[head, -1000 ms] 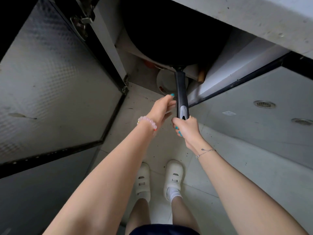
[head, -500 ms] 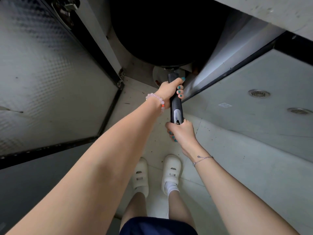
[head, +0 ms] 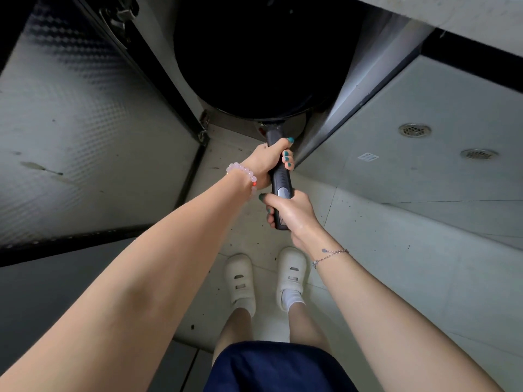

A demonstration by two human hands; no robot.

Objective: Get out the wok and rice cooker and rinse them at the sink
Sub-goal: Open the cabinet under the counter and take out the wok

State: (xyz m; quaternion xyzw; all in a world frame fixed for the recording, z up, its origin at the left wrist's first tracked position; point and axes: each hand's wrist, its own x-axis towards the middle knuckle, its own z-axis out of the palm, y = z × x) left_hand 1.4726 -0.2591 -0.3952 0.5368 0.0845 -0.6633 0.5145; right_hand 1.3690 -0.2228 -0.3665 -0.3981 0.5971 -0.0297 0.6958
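Head view | fingers (head: 286, 159) of both hands curled tight round handle (head: 280, 181): left hand (head: 267, 162) nearer the bowl, right hand (head: 295, 212) at the butt | wok (head: 254, 66) just beyond left fingers, in cabinet (head: 365, 89) mouth | I judge it heavy, rigid, front-weighted; gripping close to the bowl suits

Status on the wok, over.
Grips: left hand and right hand both on the handle. Black wok at the cabinet mouth. Open door at left, not touching it.

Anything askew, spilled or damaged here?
Nothing stands out. The left hand and right hand both grip the wok handle; only small dark specks on the floor and smudges on the open cabinet door.
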